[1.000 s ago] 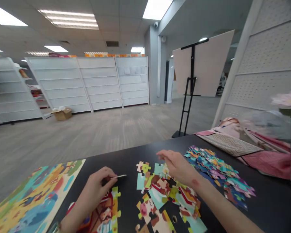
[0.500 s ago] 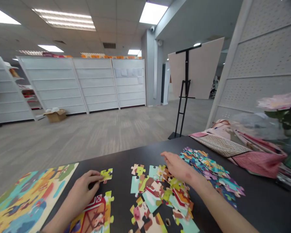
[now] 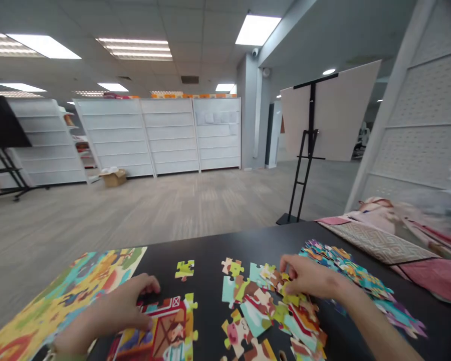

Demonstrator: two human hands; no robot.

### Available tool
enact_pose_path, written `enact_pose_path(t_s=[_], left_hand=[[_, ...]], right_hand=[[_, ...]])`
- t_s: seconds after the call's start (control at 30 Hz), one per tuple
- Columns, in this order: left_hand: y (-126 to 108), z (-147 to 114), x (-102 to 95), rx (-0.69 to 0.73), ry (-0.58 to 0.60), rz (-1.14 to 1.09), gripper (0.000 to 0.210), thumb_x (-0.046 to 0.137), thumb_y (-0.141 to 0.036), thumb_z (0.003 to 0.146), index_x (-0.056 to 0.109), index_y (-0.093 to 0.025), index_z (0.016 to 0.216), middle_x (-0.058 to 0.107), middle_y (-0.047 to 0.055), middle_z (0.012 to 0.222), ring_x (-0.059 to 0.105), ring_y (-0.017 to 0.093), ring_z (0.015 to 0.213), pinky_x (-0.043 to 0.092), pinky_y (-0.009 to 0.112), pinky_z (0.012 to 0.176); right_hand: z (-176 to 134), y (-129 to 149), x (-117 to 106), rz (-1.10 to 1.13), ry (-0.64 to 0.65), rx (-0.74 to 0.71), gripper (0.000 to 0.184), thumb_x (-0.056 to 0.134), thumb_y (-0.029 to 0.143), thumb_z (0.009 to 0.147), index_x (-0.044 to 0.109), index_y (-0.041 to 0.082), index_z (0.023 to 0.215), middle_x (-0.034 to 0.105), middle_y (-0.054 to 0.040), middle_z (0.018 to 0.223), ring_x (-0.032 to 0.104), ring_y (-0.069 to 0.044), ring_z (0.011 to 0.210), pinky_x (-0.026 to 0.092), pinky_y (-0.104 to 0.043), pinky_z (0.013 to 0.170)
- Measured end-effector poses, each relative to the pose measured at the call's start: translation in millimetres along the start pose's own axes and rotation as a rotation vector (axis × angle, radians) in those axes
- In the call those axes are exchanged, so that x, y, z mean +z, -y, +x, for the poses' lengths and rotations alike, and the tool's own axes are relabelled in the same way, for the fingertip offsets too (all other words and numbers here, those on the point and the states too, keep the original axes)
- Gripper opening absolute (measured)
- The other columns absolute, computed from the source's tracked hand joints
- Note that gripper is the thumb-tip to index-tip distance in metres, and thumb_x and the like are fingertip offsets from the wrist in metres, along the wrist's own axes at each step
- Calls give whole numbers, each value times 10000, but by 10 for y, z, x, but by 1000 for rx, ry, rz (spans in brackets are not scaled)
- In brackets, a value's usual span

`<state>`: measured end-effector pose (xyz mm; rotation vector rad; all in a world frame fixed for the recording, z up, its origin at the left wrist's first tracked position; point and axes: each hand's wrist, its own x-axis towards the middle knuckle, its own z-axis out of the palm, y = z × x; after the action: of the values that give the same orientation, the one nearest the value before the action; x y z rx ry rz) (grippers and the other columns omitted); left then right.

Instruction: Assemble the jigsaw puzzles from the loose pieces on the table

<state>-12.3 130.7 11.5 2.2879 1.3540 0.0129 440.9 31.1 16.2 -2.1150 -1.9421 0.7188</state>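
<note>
My left hand is open, thumb and fingers apart, over the left edge of a joined puzzle section with a red barn and a figure. Its thumb reaches the section's surface. Beyond that section lies a single green puzzle piece, apart from it. My right hand reaches over the far right of a loose pile of farm puzzle pieces, fingers bent down and thumb apart from them. Nothing shows between them. One piece with a cow's face lies at the pile's near left.
A colourful picture sheet lies on the left of the black table. A second heap of teal and purple pieces is beyond my right forearm. A pink bag rests at the right edge. An easel stands behind.
My left hand has let go of the green piece and drawn back to the barn section. My right hand has dropped closer to the pile, fingers bending. The view has turned left.
</note>
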Motion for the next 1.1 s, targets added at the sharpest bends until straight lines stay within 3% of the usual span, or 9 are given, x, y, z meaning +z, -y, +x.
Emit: enact_pose_path(t_s=[0.13, 0.3, 0.37, 0.47, 0.6, 0.7, 0.8, 0.97, 1.1], left_hand=[[-123, -4, 48, 11, 42, -26, 410, 665, -196, 556, 645, -202, 965, 630, -1, 960, 598, 207, 875, 470, 247, 720], [-249, -20, 95, 97, -26, -62, 471, 773, -252, 582, 672, -235, 1042, 629, -3, 1016, 590, 212, 921, 461, 257, 774], [-313, -26, 126, 157, -34, -71, 457, 825, -328, 601, 685, -256, 1030, 639, -12, 1031, 594, 212, 945, 457, 253, 801], [-391, 0, 193, 222, -48, -69, 469, 861, -357, 609, 696, -278, 1041, 641, -8, 1074, 586, 222, 1011, 456, 254, 838], [-379, 63, 267, 257, -66, -81, 525, 892, -411, 583, 701, -275, 1053, 639, 16, 1099, 582, 251, 1035, 471, 288, 840], [-317, 87, 286, 258, -65, -88, 522, 886, -422, 582, 702, -280, 1050, 645, 15, 1084, 595, 255, 1008, 474, 293, 802], [-281, 78, 278, 247, -71, -83, 521, 887, -432, 566, 706, -285, 1032, 645, 13, 1073, 599, 261, 998, 473, 301, 787], [-300, 55, 244, 248, -41, -50, 536, 896, -448, 546, 709, -281, 1020, 642, 11, 1059, 597, 256, 965, 470, 302, 780], [-303, 61, 235, 242, -26, -37, 561, 905, -457, 535, 705, -275, 1026, 639, 5, 1037, 600, 247, 929, 463, 288, 750]], right_hand=[[31, 98, -64, 234, -37, -176, 184, 567, 286, 824, 652, 173, 942, 580, 19, 724, 524, -144, 666, 387, -242, 608], [25, 539, 163, 430, -8, -375, 135, 589, 301, 837, 617, 188, 905, 586, 19, 778, 527, -138, 704, 405, -238, 644], [34, 816, 341, 387, 31, -410, 80, 589, 226, 806, 602, 200, 881, 605, 20, 792, 547, -139, 713, 413, -234, 649], [77, 1240, 578, 174, 30, -489, 186, 562, 92, 739, 624, 216, 863, 648, 13, 842, 593, -153, 787, 439, -245, 727], [164, 1605, 703, 12, -83, -637, 305, 498, 89, 825, 649, 230, 1049, 614, -63, 1219, 576, -207, 1131, 428, -313, 983], [156, 1659, 716, -69, -127, -536, 270, 522, 187, 870, 660, 192, 1102, 607, -117, 1232, 553, -266, 1178, 417, -388, 1025], [85, 1609, 754, -108, -3, -445, 336, 659, 217, 756, 696, 186, 1089, 649, -107, 1148, 584, -286, 1116, 429, -403, 1006], [17, 1543, 864, -49, 57, -436, 308, 620, 199, 789, 732, 253, 1071, 613, -63, 1308, 553, -247, 1222, 381, -342, 1060], [57, 1506, 921, 19, 7, -484, 257, 611, 183, 772, 726, 241, 994, 649, -59, 1211, 600, -233, 1143, 432, -322, 1014]])
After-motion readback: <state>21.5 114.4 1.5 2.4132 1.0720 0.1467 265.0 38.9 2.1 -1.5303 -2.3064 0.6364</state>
